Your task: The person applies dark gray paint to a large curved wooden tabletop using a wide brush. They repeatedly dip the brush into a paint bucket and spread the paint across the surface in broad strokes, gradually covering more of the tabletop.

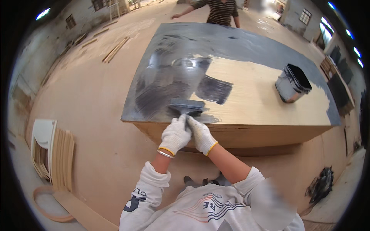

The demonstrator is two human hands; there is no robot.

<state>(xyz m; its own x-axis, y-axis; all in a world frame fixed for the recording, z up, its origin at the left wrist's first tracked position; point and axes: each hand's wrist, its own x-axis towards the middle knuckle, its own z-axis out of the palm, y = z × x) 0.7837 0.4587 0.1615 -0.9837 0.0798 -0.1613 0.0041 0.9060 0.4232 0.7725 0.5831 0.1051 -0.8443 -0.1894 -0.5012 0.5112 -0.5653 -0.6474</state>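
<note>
Both of my hands wear white knit gloves with yellow cuffs and are closed together on the handle of a wide flat paintbrush [187,104]. My left hand [176,134] wraps the handle from the left, and my right hand [201,134] grips it from the right. The brush head is coated in grey and rests on the near left part of a big wooden panel top [254,100]. Dark grey wet paint [165,77] covers the panel's left side and far strip, with streaky brush marks. Pale bare wood shows across the middle and right.
A paint-smeared bucket [293,84] with dark contents stands on the panel's right part. Another person [222,11] in a striped top is at the far edge. Stacked boards [62,158] lie at left, wood strips [115,50] farther back, and a black plastic bundle [320,184] at right.
</note>
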